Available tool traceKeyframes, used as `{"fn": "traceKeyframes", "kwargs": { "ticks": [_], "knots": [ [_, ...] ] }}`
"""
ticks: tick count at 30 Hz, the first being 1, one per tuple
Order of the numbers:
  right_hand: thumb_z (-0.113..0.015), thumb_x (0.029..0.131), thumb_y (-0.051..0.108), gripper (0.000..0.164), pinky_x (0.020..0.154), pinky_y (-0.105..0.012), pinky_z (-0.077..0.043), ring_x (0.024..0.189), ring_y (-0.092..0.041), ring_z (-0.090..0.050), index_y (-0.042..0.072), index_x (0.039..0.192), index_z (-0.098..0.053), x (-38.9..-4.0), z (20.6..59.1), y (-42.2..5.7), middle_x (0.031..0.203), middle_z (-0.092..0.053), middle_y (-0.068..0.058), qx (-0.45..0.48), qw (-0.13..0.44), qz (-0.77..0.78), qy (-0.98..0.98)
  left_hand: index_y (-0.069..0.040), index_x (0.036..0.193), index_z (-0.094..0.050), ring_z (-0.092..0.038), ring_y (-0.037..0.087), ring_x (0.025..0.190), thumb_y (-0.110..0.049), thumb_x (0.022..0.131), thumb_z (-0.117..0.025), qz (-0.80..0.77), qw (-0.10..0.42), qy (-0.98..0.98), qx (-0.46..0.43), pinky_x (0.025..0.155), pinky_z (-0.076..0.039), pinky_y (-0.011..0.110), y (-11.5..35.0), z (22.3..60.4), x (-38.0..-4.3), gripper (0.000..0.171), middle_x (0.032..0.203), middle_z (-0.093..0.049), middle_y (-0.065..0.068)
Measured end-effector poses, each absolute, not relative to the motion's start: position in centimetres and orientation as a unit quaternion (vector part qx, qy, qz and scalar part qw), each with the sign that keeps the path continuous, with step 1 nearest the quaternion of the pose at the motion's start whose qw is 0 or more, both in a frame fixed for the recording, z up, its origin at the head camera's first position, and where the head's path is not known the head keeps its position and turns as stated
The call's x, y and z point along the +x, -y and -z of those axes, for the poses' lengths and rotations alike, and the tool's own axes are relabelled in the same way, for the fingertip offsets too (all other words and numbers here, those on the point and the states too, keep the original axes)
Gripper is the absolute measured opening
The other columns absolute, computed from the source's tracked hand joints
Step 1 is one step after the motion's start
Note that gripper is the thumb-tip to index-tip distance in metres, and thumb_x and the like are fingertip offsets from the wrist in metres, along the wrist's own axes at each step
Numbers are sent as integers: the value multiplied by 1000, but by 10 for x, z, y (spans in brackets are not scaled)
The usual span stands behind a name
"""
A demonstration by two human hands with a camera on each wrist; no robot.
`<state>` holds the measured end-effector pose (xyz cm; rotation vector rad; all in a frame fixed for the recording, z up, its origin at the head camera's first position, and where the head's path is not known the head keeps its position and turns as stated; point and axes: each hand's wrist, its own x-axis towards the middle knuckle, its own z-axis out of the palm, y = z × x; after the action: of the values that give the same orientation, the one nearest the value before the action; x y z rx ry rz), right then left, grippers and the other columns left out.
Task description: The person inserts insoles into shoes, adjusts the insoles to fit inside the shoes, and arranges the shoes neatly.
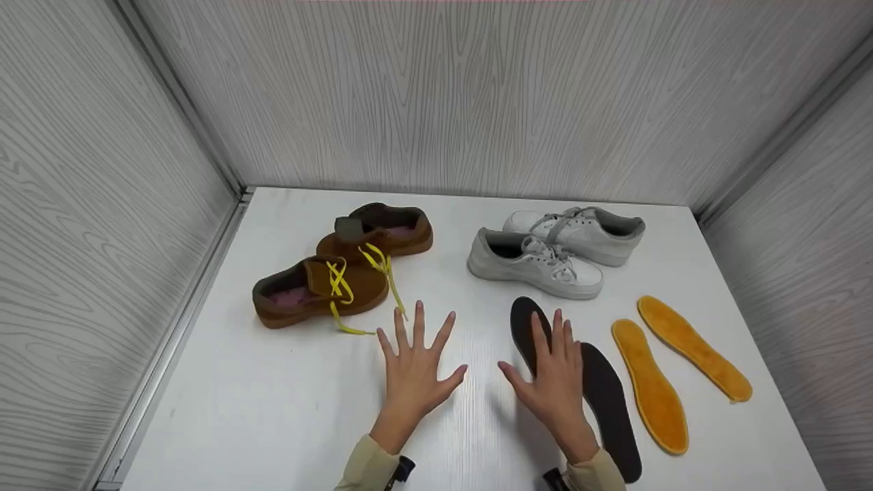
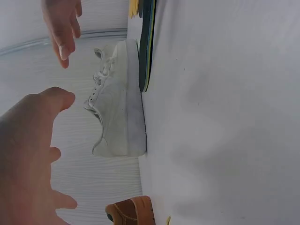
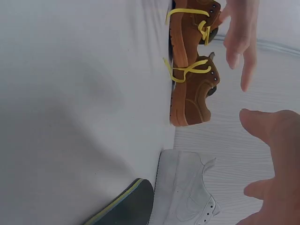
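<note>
Both hands hang above the white table with fingers spread, holding nothing. My left hand (image 1: pixel 412 375) is nearest the yellow laces of the brown shoe (image 1: pixel 361 290) at the left; a second brown shoe (image 1: pixel 402 239) sits behind it. My right hand (image 1: pixel 556 382) overlaps two dark insoles in the head view, the left one (image 1: pixel 524 320) and the right one (image 1: pixel 610 395). Beyond it stand a pair of white sneakers, the front one (image 1: pixel 505 266) and the rear one (image 1: pixel 600 239). In the right wrist view a dark insole (image 3: pixel 131 206) shows a thin layered edge.
Two orange fuzzy insoles, one (image 1: pixel 651 389) closer in and one (image 1: pixel 696 348) farther right, lie at the table's right side. Wood-grain panels, including the back wall (image 1: pixel 436 95), enclose the white table (image 1: pixel 239 402) at the back and both sides.
</note>
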<state>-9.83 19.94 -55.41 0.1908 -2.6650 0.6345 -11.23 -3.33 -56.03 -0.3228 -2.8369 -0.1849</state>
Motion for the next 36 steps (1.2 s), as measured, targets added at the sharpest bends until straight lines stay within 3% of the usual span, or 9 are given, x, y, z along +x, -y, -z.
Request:
{"fn": "traceKeyframes", "kwargs": {
  "ticks": [4, 8, 16, 24, 28, 33, 36],
  "knots": [
    [-82, 77, 42, 94, 99, -66, -36, 133, -48, -41, 3, 151, -38, -101, 548, -202, 154, -33, -28, 76, 235, -258, 934, -22, 155, -33, -30, 50, 140, -57, 85, -65, 105, 181, 971, -118, 103, -27, 71, 30, 559, -115, 85, 155, -32, 21],
    [-83, 77, 37, 90, 96, -62, -42, 127, -45, -48, 0, 148, -41, -103, 545, -204, 149, -41, -26, 78, 255, -286, 920, -9, 149, -41, -39, 46, 135, -40, 83, -74, 144, 222, 956, -130, 102, -33, 67, 29, 558, -116, 80, 148, -42, 22],
    [-83, 79, 28, 84, 93, -53, -47, 122, -38, -54, -3, 146, -43, -107, 544, -204, 139, -52, -23, 92, 266, -325, 903, -5, 138, -53, -47, 42, 129, -30, 83, -76, 159, 264, 939, -150, 99, -39, 62, 29, 556, -117, 65, 141, -50, 21],
    [-80, 83, 30, 79, 86, -54, -49, 111, -37, -61, -1, 146, -44, -110, 547, -208, 131, -58, -22, 52, 208, -368, 905, -3, 132, -58, -51, 40, 124, -26, 82, -77, 172, 268, 936, -154, 97, -42, 59, 26, 563, -117, 58, 136, -54, 21],
    [-79, 84, 23, 65, 82, -51, -53, 101, -34, -67, -4, 137, -53, -116, 552, -212, 118, -67, -20, 36, 223, -406, 885, -3, 128, -59, -53, 39, 120, -22, 82, -76, 208, 256, 932, -151, 96, -43, 57, 24, 575, -122, 53, 133, -56, 20],
    [-76, 86, 10, 34, 68, -23, -55, 76, -21, -71, -5, 116, -68, -126, 557, -217, 88, -74, -11, 23, 279, -456, 845, -1, 129, -59, -56, 33, 119, -17, 85, -73, 311, 222, 914, -137, 96, -47, 49, 19, 586, -132, 50, 129, -60, 16],
    [-73, 89, 10, 24, 62, -16, -52, 68, -16, -70, -3, 109, -71, -129, 557, -219, 80, -74, -9, -10, 265, -503, 823, 0, 131, -59, -57, 31, 120, -17, 87, -72, 398, 188, 891, -111, 98, -47, 44, 15, 589, -137, 49, 127, -63, 15]
  ]
}}
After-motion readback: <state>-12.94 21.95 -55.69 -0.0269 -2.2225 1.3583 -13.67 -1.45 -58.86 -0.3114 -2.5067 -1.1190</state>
